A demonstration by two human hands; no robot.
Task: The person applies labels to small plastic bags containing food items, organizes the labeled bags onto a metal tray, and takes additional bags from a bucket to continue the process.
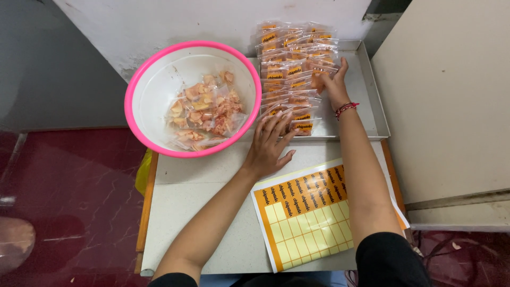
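Rows of small clear snack packets [295,58] with orange labels lie overlapping in a shallow metal tray [372,90]. My left hand [270,146] rests flat, fingers spread, on the nearest packets at the tray's front edge. My right hand [333,82], with a red thread bracelet at the wrist, reaches into the tray and pinches a packet in the middle rows. A sheet of orange and yellow stickers [305,212] lies on the table between my forearms.
A white bowl with a pink rim [139,79] holds several unlabelled packets of orange snacks, left of the tray. The small table [196,212] has wooden edges. A white wall stands behind, a pale cabinet side at right, a dark red floor at left.
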